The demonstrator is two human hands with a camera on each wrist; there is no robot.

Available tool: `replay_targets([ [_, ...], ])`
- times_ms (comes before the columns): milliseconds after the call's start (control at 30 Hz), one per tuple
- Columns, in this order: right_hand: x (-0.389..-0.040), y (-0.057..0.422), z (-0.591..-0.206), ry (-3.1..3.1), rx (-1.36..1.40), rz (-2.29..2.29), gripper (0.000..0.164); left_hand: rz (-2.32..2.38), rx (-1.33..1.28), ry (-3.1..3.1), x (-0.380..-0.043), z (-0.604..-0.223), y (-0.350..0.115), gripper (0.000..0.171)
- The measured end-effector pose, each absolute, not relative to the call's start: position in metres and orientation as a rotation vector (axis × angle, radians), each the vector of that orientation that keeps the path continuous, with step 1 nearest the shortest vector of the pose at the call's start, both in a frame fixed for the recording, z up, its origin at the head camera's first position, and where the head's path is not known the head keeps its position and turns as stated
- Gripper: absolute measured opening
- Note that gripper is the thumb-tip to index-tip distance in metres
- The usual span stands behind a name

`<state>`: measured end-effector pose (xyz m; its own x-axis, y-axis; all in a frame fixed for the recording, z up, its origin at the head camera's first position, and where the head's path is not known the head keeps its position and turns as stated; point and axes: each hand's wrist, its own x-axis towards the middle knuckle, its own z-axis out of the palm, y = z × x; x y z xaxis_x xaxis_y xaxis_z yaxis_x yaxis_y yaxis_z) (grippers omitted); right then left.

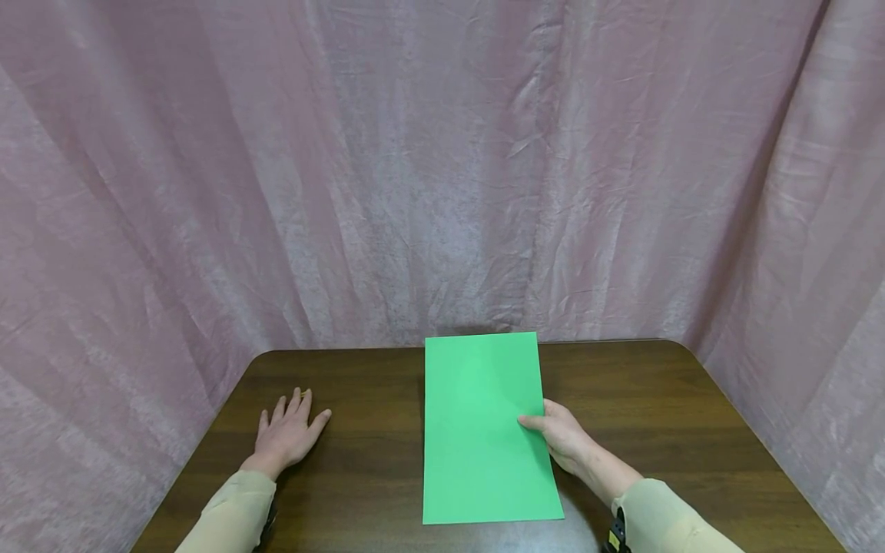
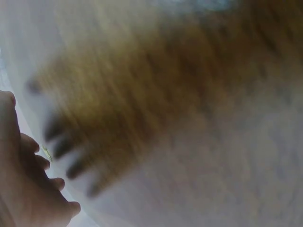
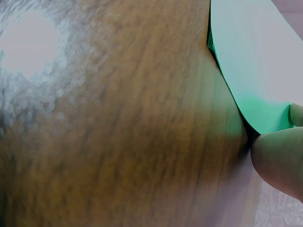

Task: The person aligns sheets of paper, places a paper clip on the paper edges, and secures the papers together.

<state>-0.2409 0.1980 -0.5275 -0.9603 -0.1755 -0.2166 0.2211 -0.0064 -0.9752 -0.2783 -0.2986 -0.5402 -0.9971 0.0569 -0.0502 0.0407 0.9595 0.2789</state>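
Note:
A plain green sheet of paper (image 1: 477, 445) lies over the middle of the brown wooden table (image 1: 366, 461), its long sides running away from me. My right hand (image 1: 568, 439) pinches its right edge, thumb on top and the other fingers beneath. In the right wrist view the green sheet (image 3: 265, 71) bends up from the tabletop toward the thumb and a fingertip. Off to the left, my left hand (image 1: 285, 442) rests palm down with its fingers spread, apart from the paper. The left wrist view shows the left hand (image 2: 28, 179) from below, above the table's shiny surface.
Pink velvet curtains (image 1: 429, 169) hang behind the table and along both sides. The table's far edge runs just in front of the back curtain, with rounded corners. Light-coloured sleeves (image 1: 231, 514) cover both forearms, and a dark device (image 1: 618, 534) shows at the right wrist.

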Motion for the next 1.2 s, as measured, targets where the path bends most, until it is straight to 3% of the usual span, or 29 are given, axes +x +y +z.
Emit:
replay_targets([
  [1200, -0.24, 0.198, -0.528, 1.993, 0.057, -2.059, 0.05, 0.402, 0.154, 3.057, -0.275, -0.541, -0.274, 0.083],
])
